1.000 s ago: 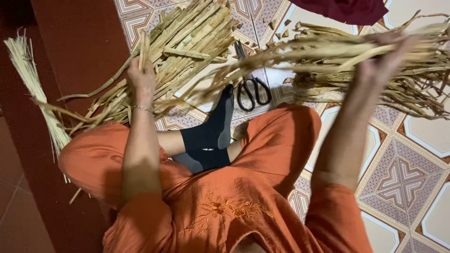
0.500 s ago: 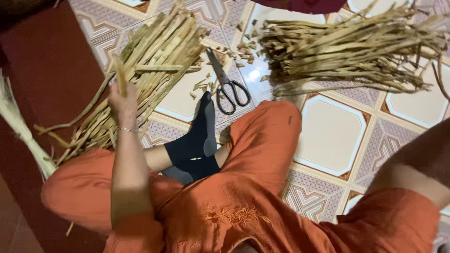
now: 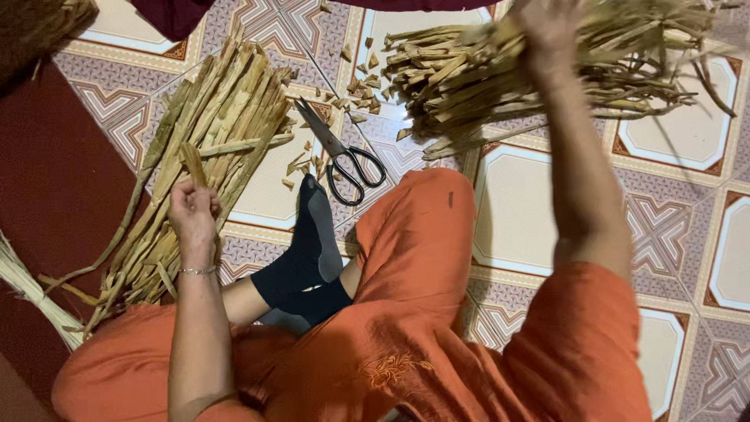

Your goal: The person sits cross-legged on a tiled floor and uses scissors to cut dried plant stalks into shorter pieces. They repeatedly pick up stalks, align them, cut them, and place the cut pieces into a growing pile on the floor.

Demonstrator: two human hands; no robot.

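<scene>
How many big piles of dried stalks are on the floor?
2. One pile of stalks lies on the left, by the left hand, which holds one stalk. The other pile is at top right, under the right hand. More may lie out of view.

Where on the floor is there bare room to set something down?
Bare tiles lie between the right knee and the right strip pile, and far right. Crowded: around the scissors, scraps, and left pile.
</scene>
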